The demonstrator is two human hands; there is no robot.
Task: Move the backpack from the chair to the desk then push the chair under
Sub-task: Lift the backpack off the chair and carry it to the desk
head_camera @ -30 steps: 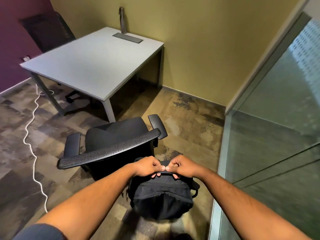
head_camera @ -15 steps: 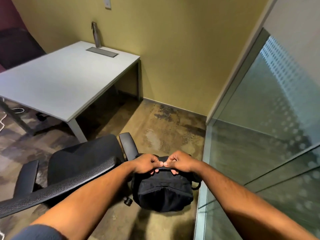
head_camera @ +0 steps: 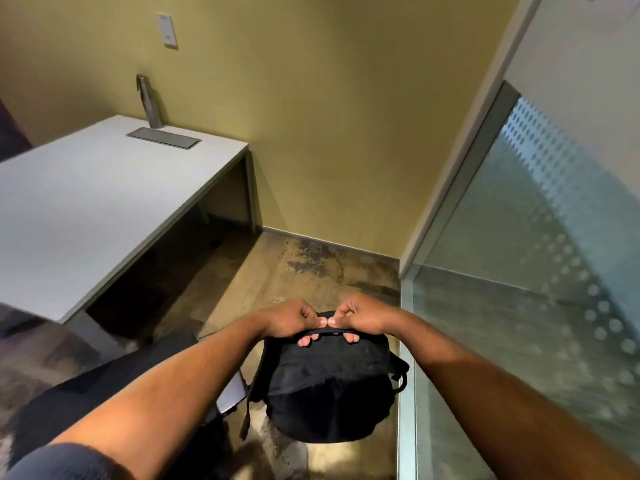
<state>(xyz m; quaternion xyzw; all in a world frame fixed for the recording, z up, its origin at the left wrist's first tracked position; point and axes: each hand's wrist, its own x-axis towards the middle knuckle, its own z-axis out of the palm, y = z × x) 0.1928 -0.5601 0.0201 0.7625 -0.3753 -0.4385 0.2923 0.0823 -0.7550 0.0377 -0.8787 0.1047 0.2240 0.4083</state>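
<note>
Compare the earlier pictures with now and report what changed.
The view has swung right: the desk slid to the left edge and the chair dropped to the lower left, mostly out of frame. The glass wall fills more of the right. Unchanged: the left hand and the right hand keep gripping the handle of the backpack, which hangs off the chair.

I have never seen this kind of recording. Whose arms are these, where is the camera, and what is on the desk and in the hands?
There is no machine here. A person wears one wide camera on the head; it looks forward and down, so you see their own arms. The left hand and the right hand both grip the top handle of a black backpack, which hangs above the floor. The white desk stands to the left; on it are a grey flat panel and a metal bottle. The dark chair is at lower left.
</note>
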